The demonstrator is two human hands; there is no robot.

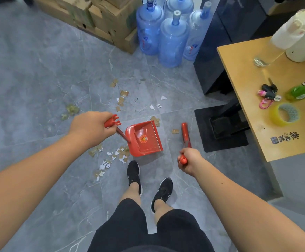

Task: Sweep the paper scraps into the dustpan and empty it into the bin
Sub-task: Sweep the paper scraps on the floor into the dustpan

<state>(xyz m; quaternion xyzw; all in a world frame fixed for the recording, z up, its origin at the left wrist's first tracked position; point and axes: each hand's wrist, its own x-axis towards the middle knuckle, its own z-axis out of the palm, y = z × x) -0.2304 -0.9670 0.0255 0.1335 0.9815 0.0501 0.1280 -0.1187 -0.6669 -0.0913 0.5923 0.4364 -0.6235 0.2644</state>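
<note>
A red dustpan stands on the grey floor in front of my feet, its open mouth facing right and away from me. My left hand is shut on the top of its long handle. My right hand is shut on the red handle of a broom, whose head touches the floor to the right of the pan. Paper and cardboard scraps lie left of the pan, and more scraps are scattered beyond it. The pan looks empty.
Blue water jugs and stacked cardboard boxes stand at the back. A wooden table with tape, keys and a green bottle is at the right, a dark cabinet and black mat beside it. My black shoes stand behind the pan.
</note>
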